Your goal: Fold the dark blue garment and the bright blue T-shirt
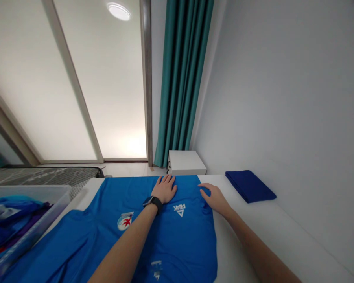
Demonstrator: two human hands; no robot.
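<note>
Clear bin (pixel 54 208), 8 o'clock: loose garments (pixel 14 222). Blue shirt (pixel 179 234), 6 o'clock: one sleeve (pixel 51 245) unfolded, opposite side seemingly tucked. Left hand (pixel 164 190), 6 o'clock: flat on shirt, fingers slightly spread. Right hand (pixel 216 199), 5 o'clock: shirt's edge, thumb and forefinger parted. Navy cloth (pixel 250 185), 4 o'clock: already folded.

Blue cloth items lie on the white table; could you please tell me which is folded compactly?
The dark blue cloth, right of the right hand: it is a compact fold, while the brighter shirt lies spread beneath the left hand.
</note>
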